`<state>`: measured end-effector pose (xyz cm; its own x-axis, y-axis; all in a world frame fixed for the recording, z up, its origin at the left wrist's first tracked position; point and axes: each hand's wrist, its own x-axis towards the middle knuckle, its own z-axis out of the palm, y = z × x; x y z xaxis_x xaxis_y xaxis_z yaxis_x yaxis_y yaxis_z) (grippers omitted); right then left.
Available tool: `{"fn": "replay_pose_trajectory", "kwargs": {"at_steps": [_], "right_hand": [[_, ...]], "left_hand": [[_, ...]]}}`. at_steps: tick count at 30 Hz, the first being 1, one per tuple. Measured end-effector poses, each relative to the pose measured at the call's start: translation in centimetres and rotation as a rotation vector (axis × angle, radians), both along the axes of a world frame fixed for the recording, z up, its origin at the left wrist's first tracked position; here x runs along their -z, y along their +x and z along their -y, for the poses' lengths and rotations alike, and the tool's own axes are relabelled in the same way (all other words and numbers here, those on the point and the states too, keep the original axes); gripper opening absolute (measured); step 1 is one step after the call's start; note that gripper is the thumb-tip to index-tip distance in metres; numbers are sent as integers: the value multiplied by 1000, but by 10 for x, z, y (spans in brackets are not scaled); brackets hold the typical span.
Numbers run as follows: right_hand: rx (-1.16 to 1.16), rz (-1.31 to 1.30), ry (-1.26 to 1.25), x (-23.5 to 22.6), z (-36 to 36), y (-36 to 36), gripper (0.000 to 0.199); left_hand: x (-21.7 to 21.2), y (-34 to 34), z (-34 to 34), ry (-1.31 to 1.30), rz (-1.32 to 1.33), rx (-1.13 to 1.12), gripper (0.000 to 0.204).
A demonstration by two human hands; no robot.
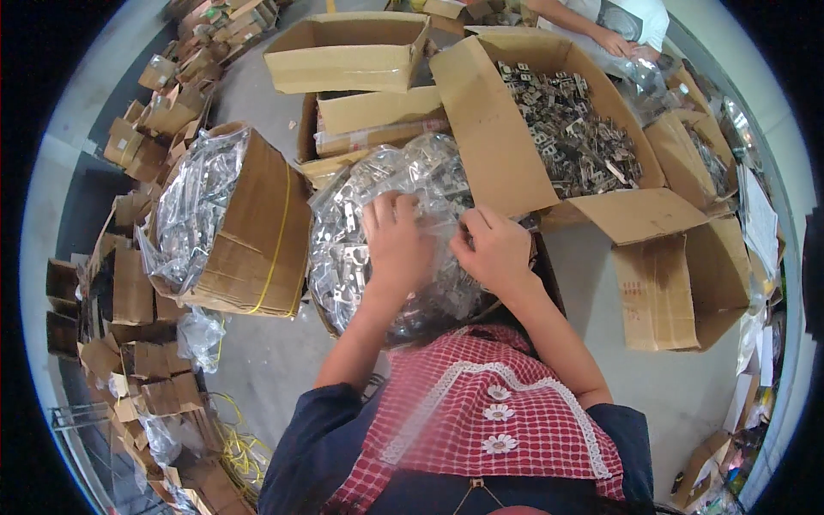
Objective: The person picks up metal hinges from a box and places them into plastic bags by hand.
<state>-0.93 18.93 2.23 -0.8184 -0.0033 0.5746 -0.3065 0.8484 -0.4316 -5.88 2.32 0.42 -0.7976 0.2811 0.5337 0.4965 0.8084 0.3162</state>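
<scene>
Both my hands are at a heap of clear plastic bags [343,283] filled with shiny metal parts, piled in a box in front of me. My left hand [398,245] has its fingers bent over a clear plastic bag [440,230] near the top of the heap; its thumb side is blurred. Just to the right, my right hand [498,255] pinches the same bag between thumb and fingers. The bag's lower part merges with those beneath it, so its outline is hard to make out.
A large carton [614,120] of loose metal parts stands at the far right. Left stands a tilted carton [262,223] of bagged parts. An open carton [657,296] is on the right, yellow strapping [245,455] at lower left. Another person's hand [613,42] shows far right.
</scene>
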Motion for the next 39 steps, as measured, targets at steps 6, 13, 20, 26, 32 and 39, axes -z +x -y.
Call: {"fn": "replay_pose_trajectory", "kwargs": {"at_steps": [6, 13, 20, 26, 32, 39], "right_hand": [[4, -68, -3, 1, 2, 6, 10], [-38, -26, 161, -15, -7, 3, 13], [-106, 733, 481, -131, -52, -16, 19], [212, 649, 751, -92, -183, -137, 25], [85, 1009, 814, 11, -306, -175, 27], [89, 308, 763, -74, -222, -114, 22]], "left_hand": [[-11, -6, 7, 25, 5, -26, 38], [6, -28, 9, -33, -108, -28, 22], [-6, -11, 14, -19, 142, 48, 26], [4, 34, 30, 15, 174, 128, 30], [-9, 44, 53, 99, 56, 70, 30], [-9, 50, 75, 96, 173, -126, 16]]}}
